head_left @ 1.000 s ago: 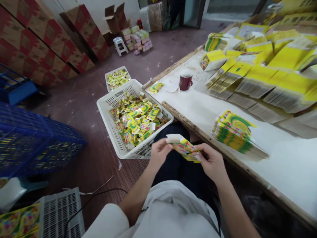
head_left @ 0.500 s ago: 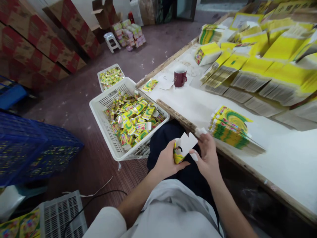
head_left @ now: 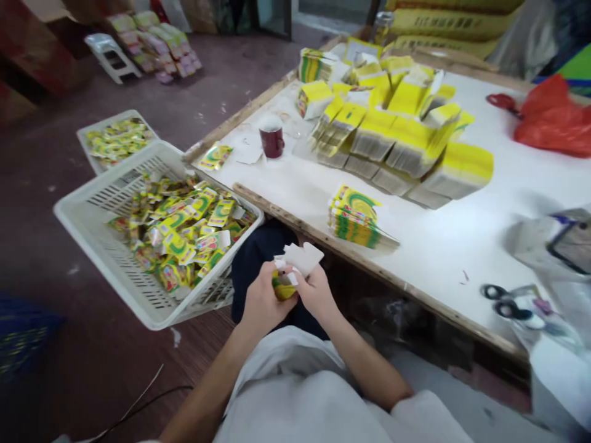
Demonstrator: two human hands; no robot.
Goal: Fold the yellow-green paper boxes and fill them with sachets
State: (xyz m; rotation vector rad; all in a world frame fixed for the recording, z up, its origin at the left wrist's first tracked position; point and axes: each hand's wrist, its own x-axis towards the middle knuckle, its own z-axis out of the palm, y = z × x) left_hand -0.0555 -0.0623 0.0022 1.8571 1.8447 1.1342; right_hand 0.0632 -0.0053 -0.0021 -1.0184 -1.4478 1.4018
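Over my lap, both hands close round one small yellow-green carton [head_left: 295,266] whose white flaps stick up. My left hand [head_left: 263,301] grips its lower body from the left. My right hand [head_left: 316,292] pinches it from the right, fingers pressing at the flaps. To the left stands a white plastic basket [head_left: 92,237] holding several folded cartons of the same print. On the white table [head_left: 443,246], just beyond my hands, lies a stack of flat carton blanks [head_left: 355,218].
Rows of yellow flat blanks [head_left: 401,141] and a dark red mug [head_left: 272,140] sit farther back on the table. Scissors [head_left: 508,301] lie at its right edge near a red plastic bag [head_left: 551,117]. A second white basket [head_left: 113,136] stands on the floor behind the first.
The camera has swung right and down, bringing the right part of the table into sight. My hands drew closer together on the carton, which turned from flat to upright with its flaps raised.
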